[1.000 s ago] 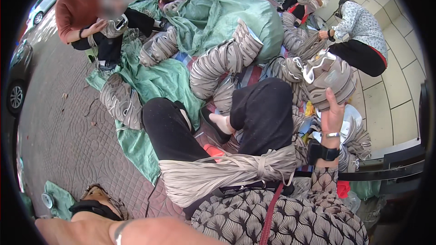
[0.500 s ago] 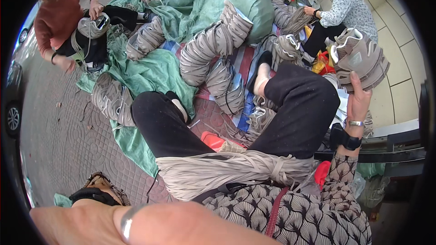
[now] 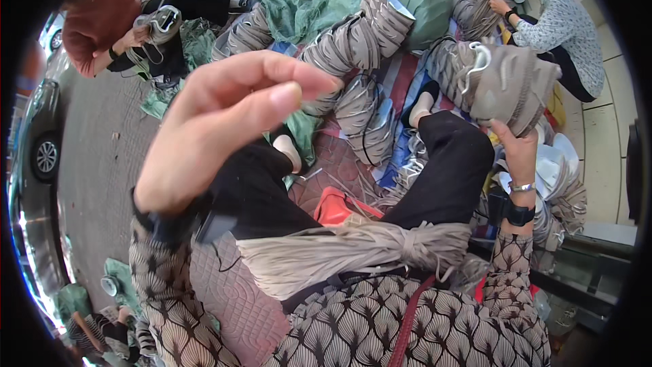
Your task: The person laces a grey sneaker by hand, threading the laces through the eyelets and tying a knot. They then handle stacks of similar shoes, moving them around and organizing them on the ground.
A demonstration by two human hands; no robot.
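the grey shoe top [image 3: 506, 81] is held up at the right, long side slanting down to the right. the right hand [image 3: 519, 156] grips its bottom edge. the left hand [image 3: 217, 122] is up close, thumb and finger pinched together, with nothing seen between them.

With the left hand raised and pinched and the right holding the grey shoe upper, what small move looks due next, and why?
Probably bring the left hand across to the grey shoe upper. Its thumb and forefinger are pinched together near the camera, though whether they hold a strand is too small to tell, while the right hand holds the upper up at the far side, apart from it. The bundle of grey cords lies across the lap.
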